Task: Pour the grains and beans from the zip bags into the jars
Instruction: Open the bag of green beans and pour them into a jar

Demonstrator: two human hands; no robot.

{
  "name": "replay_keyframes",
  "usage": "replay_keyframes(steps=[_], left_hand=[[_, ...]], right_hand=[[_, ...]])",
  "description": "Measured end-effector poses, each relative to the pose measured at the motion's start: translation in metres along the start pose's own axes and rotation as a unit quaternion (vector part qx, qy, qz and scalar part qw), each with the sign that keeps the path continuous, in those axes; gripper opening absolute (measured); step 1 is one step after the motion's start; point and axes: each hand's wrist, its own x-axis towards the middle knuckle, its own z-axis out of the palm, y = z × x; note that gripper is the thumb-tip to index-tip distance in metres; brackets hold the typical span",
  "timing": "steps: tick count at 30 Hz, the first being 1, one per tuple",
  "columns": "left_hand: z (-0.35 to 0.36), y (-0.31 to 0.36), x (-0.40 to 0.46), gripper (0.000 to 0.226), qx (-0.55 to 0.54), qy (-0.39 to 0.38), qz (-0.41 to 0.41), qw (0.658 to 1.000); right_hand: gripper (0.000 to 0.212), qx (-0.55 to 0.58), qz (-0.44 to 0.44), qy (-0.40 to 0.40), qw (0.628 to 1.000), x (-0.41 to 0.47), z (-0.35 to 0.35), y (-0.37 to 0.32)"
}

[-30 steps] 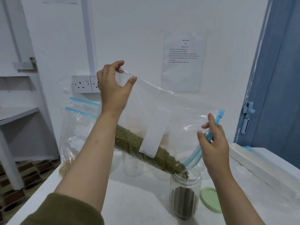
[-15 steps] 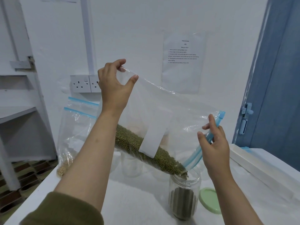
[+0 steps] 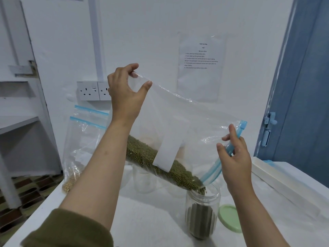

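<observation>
We see the white table (image 3: 142,220). Above it the tilted bag (image 3: 178,122) pours green beans (image 3: 151,161) into the jar (image 3: 202,211) near the front edge. Our left hand (image 3: 124,93) pinches its raised corner; our right hand (image 3: 235,157) pinches its blue zip edge.

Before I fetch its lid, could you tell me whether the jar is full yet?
Not full: the jar holds green beans only in its lower part.

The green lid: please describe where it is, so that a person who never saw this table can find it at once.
Look at the white table and find the clear jar near its front, the one receiving green beans from the tilted zip bag. The green lid lies flat on the table just right of that jar, beneath the right hand. It is the only pale green, round, flat thing there.
</observation>
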Motion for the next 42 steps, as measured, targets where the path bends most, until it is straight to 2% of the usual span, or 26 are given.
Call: replay_keyframes(steps=[42], left_hand=[[0.0014, 0.0012, 0.0052, 0.048, 0.002, -0.005, 0.007, 1.000]], right_hand=[[0.055, -0.001, -0.013, 0.009, 1.000, 0.0022, 0.0016, 0.0041]])
